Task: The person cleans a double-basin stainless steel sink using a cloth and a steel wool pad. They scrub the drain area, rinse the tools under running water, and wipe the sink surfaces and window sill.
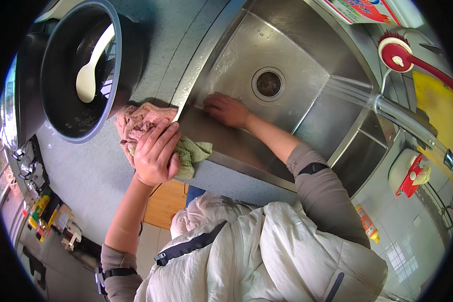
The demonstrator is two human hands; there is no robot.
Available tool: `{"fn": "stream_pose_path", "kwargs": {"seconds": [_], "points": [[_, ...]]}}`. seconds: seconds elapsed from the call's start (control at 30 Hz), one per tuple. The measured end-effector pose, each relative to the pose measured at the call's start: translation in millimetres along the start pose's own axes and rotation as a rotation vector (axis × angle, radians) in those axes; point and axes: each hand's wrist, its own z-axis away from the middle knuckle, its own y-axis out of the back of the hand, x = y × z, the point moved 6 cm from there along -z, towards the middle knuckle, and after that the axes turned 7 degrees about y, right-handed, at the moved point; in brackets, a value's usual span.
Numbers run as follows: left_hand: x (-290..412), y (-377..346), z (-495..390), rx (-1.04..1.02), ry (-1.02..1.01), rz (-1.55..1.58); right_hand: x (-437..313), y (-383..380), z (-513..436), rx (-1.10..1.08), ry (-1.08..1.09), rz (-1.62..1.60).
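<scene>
My left hand [156, 153] lies with its fingers spread over a crumpled pink cloth [130, 122] and a green cloth [196, 151], at the front left corner of the stainless steel sink [226, 64]. Whether its fingers grip the cloths cannot be told. Inside the sink, my right hand [226, 109] rests low near the left wall, to the left of the drain [268, 83]. Its fingertips are dim, and nothing shows in it. Left of the sink a dark inner pot [81, 124] holds a white rice paddle [87, 81].
A faucet spout [407, 117] reaches over the sink from the right. Beyond the rim are a red dish brush [396, 56], a yellow board [434, 94] and a white container with a red part [400, 171]. Bottles [41, 211] stand far left, near a stove [30, 166].
</scene>
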Motion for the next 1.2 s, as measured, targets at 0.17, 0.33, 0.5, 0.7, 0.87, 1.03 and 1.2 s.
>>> {"fn": "stream_pose_path", "kwargs": {"seconds": [0.17,0.33,0.5,0.7,0.87,1.03,1.2], "points": [[0,1,0,0.002,-0.010,-0.009,45,56,90,-0.506,-0.236,0.089],[0,1,4,0.011,-0.013,0.007,133,138,190,-0.446,-0.762,0.489],[-1,1,5,0.010,0.004,0.016,99,95,210,-0.852,-1.087,0.496],[1,2,4,0.032,-0.016,0.022,29,-27,153,-0.956,-1.170,-1.035],[2,2,4,0.033,-0.006,-0.007,101,50,154,0.453,-1.277,-1.329],[4,2,5,0.049,-0.021,-0.002,36,21,109,-0.068,-1.143,-1.424],[4,0,7,0.037,-0.016,-0.028,88,38,70,1.148,-1.026,-1.528]]}}
